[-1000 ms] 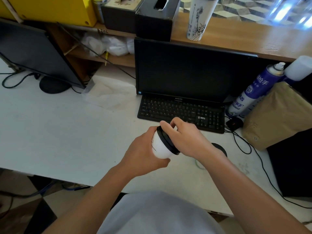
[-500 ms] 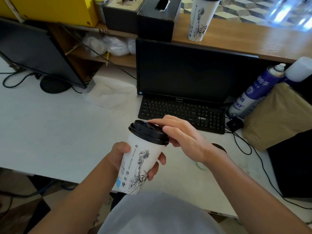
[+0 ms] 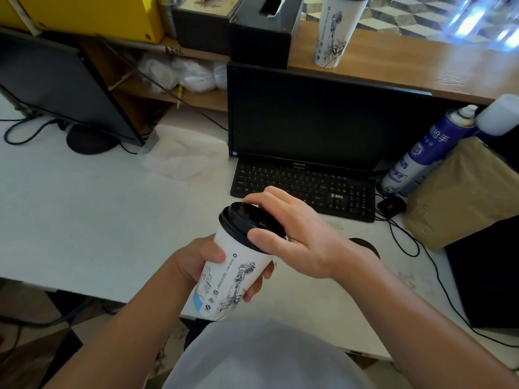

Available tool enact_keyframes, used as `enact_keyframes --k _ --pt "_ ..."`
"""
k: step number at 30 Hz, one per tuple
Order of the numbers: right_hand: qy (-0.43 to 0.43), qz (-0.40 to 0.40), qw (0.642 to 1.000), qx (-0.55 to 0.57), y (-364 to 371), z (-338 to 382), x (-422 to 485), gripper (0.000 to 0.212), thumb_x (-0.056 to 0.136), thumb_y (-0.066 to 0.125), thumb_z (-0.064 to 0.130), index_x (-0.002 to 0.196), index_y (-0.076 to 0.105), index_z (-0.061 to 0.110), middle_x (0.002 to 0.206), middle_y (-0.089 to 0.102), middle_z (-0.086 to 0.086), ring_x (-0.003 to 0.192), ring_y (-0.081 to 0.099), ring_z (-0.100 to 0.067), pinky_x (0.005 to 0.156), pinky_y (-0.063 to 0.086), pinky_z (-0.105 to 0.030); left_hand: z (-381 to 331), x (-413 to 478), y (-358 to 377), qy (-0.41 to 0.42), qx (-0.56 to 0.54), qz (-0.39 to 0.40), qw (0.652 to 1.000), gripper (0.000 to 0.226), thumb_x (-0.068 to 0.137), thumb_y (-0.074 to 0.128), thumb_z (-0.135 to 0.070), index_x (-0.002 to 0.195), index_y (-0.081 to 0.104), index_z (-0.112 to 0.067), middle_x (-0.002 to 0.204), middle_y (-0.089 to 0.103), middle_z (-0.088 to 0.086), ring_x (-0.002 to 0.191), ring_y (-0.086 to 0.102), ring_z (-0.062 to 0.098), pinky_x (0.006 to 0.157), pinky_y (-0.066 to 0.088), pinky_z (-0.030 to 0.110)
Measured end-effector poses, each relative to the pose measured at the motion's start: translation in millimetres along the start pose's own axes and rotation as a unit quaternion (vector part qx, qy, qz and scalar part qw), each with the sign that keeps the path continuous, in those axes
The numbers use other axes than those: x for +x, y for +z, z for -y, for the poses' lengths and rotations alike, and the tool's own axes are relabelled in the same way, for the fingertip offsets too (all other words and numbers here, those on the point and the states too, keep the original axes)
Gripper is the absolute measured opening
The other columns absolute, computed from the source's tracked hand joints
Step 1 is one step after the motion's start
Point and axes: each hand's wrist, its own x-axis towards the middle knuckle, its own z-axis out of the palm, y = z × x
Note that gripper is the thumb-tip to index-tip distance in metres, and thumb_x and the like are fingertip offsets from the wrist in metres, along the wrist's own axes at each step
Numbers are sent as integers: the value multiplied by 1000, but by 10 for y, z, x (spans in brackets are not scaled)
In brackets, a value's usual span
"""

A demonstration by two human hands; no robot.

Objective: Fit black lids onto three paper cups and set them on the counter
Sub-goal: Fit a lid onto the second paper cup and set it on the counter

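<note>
My left hand grips a tall white paper cup with black line drawings, held tilted above the white desk's front edge. A black lid sits on the cup's rim. My right hand lies flat over the lid, fingers across the top and thumb on the near rim. A second lidded cup of the same kind stands upright on the wooden counter at the back. Behind my right wrist, a dark round object on the desk is partly hidden.
A black monitor and keyboard stand just behind my hands. At the right are a blue spray can, a brown paper bag and cables. A second monitor stands at the left, and black boxes on the shelf.
The cup went from lying sideways between my hands to nearly upright in my left hand. My right hand has shifted from the lid's edge to cover its top.
</note>
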Motion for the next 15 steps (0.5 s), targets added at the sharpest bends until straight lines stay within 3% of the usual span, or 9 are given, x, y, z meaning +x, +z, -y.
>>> enact_keyframes --k 1,2,6,9,12,13,15 --pt "-5 -4 1000 -5 1 29 -2 59 90 38 66 128 54 24 103 51 11 92 54 -8 78 49 -34 -10 -8 38 35 -6 91 995 54 90 60 -15 144 49 -16 128 65 6 113 65 27 97 51 43" --pt "-14 -10 1000 -6 0 57 -4 59 90 38 65 124 55 21 103 50 9 89 53 -10 76 49 -35 -12 -8 91 22 0 134 991 58 91 61 -17 147 45 -13 134 62 10 118 63 28 100 49 44" --pt "-65 -17 998 -2 -25 130 -1 56 87 43 58 113 57 11 100 49 2 83 51 -16 71 47 -35 9 123 118 -28 37 213 976 63 83 71 -24 139 48 -7 122 65 15 102 69 28 88 55 41" --pt "-90 -26 995 22 -19 116 6 53 86 47 55 110 58 8 98 50 0 83 51 -18 70 46 -33 -31 108 95 -3 73 177 981 63 81 73 -24 138 52 -8 121 67 13 103 70 25 87 57 38" --pt "-48 -60 996 48 5 -11 40 43 88 47 52 105 58 14 97 52 3 86 53 -13 73 42 -25 -124 17 106 -76 -6 131 989 59 81 73 -27 137 56 -16 118 69 13 98 71 28 85 58 39" --pt "-13 -75 995 59 7 -64 47 41 88 46 53 103 59 17 97 53 5 87 54 -11 72 41 -22 -146 5 118 -53 4 94 994 58 84 71 -28 138 55 -16 120 69 12 99 71 29 85 58 40" --pt "68 -98 991 54 3 -178 51 40 88 43 59 98 59 24 96 55 11 88 54 -8 69 40 -19 -248 14 187 -19 146 -41 988 63 78 79 -29 135 55 -16 118 71 14 97 72 32 81 59 43"
